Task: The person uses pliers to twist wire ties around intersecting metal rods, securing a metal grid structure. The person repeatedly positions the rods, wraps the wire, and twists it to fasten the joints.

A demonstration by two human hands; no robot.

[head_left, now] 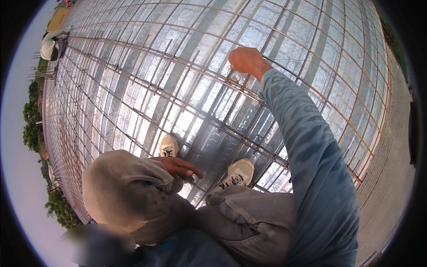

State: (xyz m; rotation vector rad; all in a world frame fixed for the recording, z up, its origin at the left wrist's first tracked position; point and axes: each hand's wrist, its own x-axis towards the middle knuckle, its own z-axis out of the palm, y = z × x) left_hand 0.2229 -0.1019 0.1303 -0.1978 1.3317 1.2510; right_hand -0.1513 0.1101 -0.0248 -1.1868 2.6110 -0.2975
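A shiny ribbed metal deck (212, 143) fills most of the view, overlaid by a grid of steel bars (243, 139). The person's blue sleeve (307, 133) reaches forward over grey trousers (120, 191) and pale shoes (242, 171). The right hand (246, 61) is curled tight over the bars; whether it grips anything, I cannot tell. The left hand (180, 169) hangs beside one knee, fingers loose.

Clear air above the rebar grid (243, 139), only bar-framed gaps down to the metal decking (187, 122)
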